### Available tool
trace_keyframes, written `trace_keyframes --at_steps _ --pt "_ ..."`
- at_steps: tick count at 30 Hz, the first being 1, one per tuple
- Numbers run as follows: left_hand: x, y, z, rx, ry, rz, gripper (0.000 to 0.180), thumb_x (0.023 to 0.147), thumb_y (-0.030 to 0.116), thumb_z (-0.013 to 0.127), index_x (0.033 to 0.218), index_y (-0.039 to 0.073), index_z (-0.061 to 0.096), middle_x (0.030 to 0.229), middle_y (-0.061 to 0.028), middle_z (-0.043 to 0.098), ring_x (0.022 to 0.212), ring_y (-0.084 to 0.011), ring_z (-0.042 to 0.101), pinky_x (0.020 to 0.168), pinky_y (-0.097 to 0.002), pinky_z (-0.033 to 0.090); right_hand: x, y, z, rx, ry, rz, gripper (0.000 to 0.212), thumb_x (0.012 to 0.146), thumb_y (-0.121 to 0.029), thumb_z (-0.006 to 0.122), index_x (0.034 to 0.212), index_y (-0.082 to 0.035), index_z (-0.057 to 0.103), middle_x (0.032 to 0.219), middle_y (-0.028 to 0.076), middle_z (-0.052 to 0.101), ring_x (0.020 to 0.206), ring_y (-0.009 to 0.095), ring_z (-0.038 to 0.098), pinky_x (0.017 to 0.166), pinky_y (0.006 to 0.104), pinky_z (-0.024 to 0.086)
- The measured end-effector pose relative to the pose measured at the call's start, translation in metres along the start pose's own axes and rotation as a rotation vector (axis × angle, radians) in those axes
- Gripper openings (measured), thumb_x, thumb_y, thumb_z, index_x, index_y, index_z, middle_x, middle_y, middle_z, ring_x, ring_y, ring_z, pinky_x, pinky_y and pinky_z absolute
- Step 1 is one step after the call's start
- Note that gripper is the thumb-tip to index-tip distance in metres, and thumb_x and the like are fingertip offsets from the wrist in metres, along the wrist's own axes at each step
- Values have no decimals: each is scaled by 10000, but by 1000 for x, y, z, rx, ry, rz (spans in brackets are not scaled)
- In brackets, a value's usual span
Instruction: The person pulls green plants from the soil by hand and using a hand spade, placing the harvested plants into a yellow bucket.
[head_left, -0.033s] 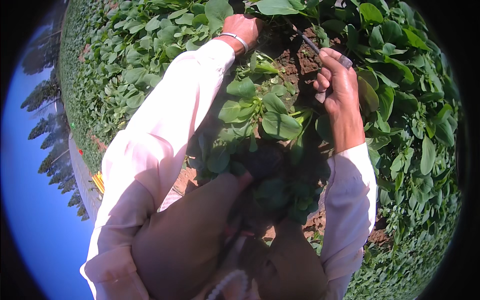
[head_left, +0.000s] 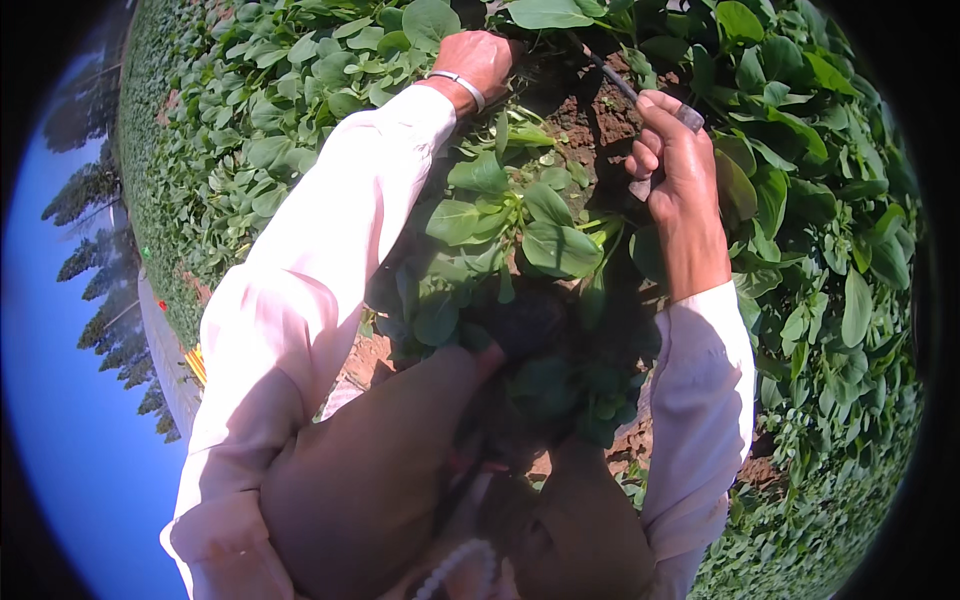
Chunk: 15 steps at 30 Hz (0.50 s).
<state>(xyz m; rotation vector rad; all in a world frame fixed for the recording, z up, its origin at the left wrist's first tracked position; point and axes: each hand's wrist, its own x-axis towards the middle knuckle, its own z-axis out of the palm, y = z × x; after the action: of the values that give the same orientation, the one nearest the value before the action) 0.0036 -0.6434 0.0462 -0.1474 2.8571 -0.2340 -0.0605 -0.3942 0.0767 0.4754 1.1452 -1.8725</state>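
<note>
At the top, my left hand [head_left: 478, 62], with a bracelet at the wrist, is curled among the leafy green plants [head_left: 545, 12]. Its fingertips are hidden, and what they hold does not show. My right hand [head_left: 678, 155] is closed around a hand tool [head_left: 620, 84] with a thin dark shaft and a greyish handle. The shaft slants up and left, and its far end disappears under leaves near my left hand. Between and below my hands, leafy greens [head_left: 562, 248] lie over reddish soil [head_left: 595, 125], partly in my shadow.
Dense rows of the same greens [head_left: 800, 190] spread on both sides. My bent knees [head_left: 370, 450] take up the lower middle. At the far left are a pale path [head_left: 172, 370], something yellow [head_left: 196, 365] beside it, and trees [head_left: 95, 255].
My left hand and forearm have shifted slightly left. The right hand and its tool have barely moved.
</note>
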Motion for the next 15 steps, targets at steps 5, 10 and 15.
trace_keyframes --at_steps 5,10,15 --pt "-20 8 -13 -71 266 288 267 731 72 627 992 123 649 865 -76 612 800 -300 640 637 -431 529 -1 -1 -8 9 22 18 160 872 -75 639 1018 -40 583 569 -23 430 429 85 384 435 260 345" --pt "-13 -11 -13 -24 305 176 304 742 80 613 1042 122 627 904 -93 620 777 -334 636 620 -442 523 -19 2 3 -62 -44 8 102 873 -78 645 963 -63 601 558 -36 437 413 69 363 420 245 329" --pt "-23 -9 9 -81 153 85 363 719 64 635 1076 118 589 817 -124 665 741 -380 649 601 -467 512 -21 15 -3 -512 -38 -236 37 881 -76 643 912 -61 629 641 -75 487 527 11 402 466 201 327"
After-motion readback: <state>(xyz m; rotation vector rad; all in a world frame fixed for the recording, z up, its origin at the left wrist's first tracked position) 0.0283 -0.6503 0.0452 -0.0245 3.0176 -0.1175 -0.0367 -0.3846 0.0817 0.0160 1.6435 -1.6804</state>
